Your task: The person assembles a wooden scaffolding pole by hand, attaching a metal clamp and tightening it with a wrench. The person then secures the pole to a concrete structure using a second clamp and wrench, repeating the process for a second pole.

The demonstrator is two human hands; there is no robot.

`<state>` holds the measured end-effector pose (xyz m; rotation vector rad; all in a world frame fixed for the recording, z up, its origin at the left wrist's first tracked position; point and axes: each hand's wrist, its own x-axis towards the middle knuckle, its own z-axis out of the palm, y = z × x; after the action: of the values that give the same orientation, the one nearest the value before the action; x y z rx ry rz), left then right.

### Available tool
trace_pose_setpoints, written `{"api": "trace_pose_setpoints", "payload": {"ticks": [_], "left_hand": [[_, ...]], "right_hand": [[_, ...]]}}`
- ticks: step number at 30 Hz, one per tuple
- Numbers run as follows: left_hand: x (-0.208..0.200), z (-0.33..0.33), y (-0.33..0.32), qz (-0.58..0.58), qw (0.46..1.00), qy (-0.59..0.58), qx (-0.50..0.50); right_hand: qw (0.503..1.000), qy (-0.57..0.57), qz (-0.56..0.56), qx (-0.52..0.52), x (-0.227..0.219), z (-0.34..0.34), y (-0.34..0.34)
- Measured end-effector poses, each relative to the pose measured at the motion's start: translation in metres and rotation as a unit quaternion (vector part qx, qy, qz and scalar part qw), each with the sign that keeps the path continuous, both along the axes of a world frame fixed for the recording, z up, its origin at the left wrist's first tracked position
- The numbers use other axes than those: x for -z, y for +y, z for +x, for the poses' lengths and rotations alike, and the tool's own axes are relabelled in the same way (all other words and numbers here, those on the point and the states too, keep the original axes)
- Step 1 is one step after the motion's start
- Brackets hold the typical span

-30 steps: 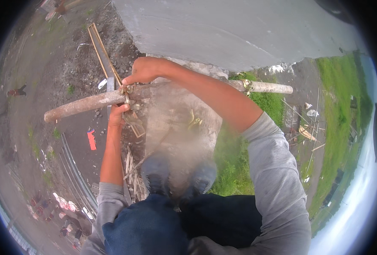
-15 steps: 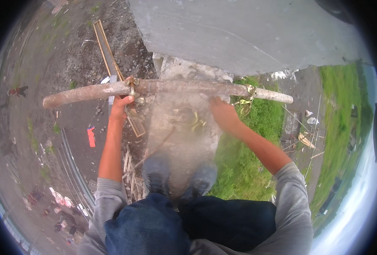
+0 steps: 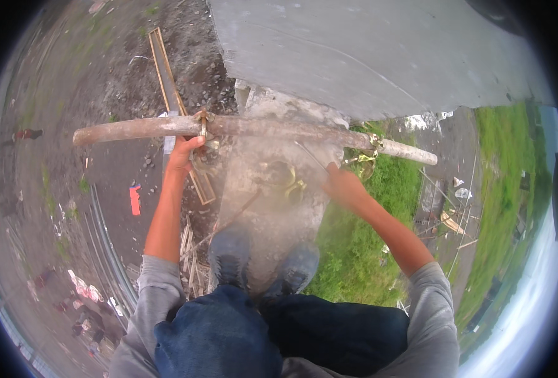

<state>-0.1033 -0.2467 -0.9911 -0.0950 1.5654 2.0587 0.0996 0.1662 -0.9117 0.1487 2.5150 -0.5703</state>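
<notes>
A long, rusty steel pipe [image 3: 260, 128] lies across in front of me, over a concrete ledge. Near its left part sits a pipe clamp [image 3: 203, 123], and my left hand [image 3: 183, 152] is closed round the pipe there, thumb in front, fingers hidden behind. My right hand [image 3: 345, 187] is closed on a thin metal rod [image 3: 309, 155], whose tip points up left, just below the pipe; its handle end is hidden in the fist. A second clamp [image 3: 375, 143] hangs on the pipe's right part. A yellowish clamp [image 3: 291, 181] rests on the concrete below.
My shoes [image 3: 230, 255] stand on the narrow concrete ledge [image 3: 266, 217], with the ground far below on both sides. A grey concrete wall [image 3: 367, 50] rises ahead. Grass [image 3: 361, 252] lies below right; a wooden trough [image 3: 164, 69] and long grey pipes [image 3: 109, 246] lie below left.
My right hand has drawn back from the pipe, down and right, and more of the rod shows. The pipe's left end has risen slightly and its right end has dropped in view.
</notes>
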Motion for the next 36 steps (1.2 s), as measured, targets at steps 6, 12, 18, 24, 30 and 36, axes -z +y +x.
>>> {"api": "trace_pose_setpoints", "payload": {"ticks": [6,12,18,24,30,36], "left_hand": [[0.028,0.008,-0.001,0.034,0.998,-0.030,-0.047],[0.030,0.007,-0.001,0.031,0.999,-0.023,-0.027],[0.026,0.010,0.001,0.073,0.997,-0.012,-0.009],[0.018,0.013,0.002,0.020,0.999,-0.012,-0.028],[0.007,0.018,0.004,0.028,0.999,-0.033,-0.020],[0.002,0.016,0.005,0.013,0.999,-0.031,-0.027]], "right_hand": [[0.987,-0.001,-0.158,0.031,-0.074,0.004,0.015],[0.966,0.207,-0.134,0.078,-0.136,-0.052,-0.001],[0.957,0.235,-0.171,0.004,-0.115,-0.088,-0.025],[0.917,0.311,-0.245,-0.042,-0.058,-0.104,-0.061],[0.942,0.229,-0.233,-0.073,-0.066,-0.166,-0.116],[0.942,0.171,-0.230,-0.172,-0.020,-0.214,-0.143]]}}
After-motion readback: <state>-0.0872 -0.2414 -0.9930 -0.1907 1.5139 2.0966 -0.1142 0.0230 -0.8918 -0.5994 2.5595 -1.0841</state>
